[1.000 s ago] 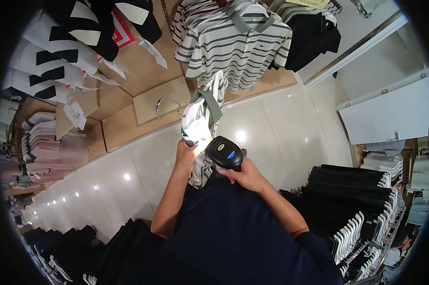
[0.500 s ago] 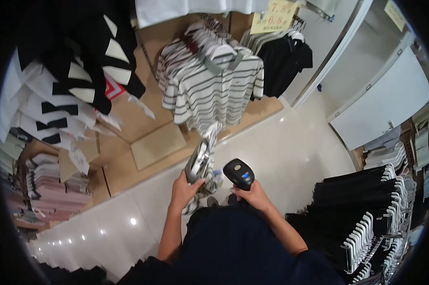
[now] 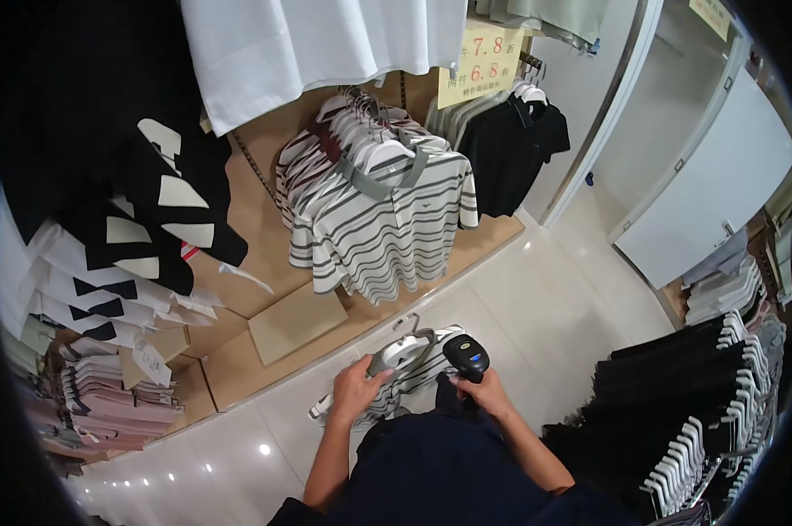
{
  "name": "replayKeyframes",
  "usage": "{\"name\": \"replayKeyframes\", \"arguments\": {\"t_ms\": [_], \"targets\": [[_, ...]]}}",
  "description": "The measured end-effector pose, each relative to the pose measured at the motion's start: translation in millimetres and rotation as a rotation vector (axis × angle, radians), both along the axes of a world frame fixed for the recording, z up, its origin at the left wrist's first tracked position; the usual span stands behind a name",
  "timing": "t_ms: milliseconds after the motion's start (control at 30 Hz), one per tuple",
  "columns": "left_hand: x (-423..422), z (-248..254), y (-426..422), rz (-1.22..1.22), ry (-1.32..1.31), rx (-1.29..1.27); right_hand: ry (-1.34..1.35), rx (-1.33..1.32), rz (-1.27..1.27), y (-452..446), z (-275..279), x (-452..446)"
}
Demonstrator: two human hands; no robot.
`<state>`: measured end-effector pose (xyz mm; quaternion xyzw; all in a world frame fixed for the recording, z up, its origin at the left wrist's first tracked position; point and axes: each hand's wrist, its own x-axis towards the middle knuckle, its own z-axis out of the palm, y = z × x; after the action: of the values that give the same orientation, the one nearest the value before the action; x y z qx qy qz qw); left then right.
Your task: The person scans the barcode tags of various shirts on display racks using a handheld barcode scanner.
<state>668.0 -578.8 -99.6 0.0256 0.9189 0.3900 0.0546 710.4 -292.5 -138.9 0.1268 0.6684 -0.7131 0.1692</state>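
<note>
My left hand is closed on the collar side of a striped polo shirt, which hangs on a white hanger with its metal hook up. A black handheld scanner with a blue mark is gripped in my right hand, just to the right of the shirt. The scanner's lower part is hidden by my fingers. Beyond my hands, a similar striped polo shirt hangs at the front of a row on the wall rack.
Black garments on white hangers fill the right side. A wooden ledge runs below the wall rack. Pink shirts hang at the left, a white garment overhead. A white door panel stands at the upper right.
The held shirt has swung from hanging lengthwise to spread beside the scanner, and the light on its tag is gone. The scanner has moved right, away from the tag. The view has shifted upward.
</note>
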Motion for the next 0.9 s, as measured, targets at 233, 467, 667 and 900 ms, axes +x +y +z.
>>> {"name": "replayKeyframes", "arguments": {"t_ms": [233,467,667,900], "targets": [[-112.8,43.6,43.9,0.059,0.135,-0.017,-0.03,0.029,0.013,50.1,-9.5,-107.1],[-244.1,82.9,79.9,0.194,0.42,0.001,0.055,0.01,0.017,112.8,1.3,-221.0],[-318.7,111.5,89.3,0.319,0.507,-0.075,0.056,-0.052,0.101,137.3,-21.4,-272.4],[-364.7,73.6,66.6,0.322,0.556,-0.005,-0.015,-0.082,0.048,160.1,-34.4,-281.1]]}}
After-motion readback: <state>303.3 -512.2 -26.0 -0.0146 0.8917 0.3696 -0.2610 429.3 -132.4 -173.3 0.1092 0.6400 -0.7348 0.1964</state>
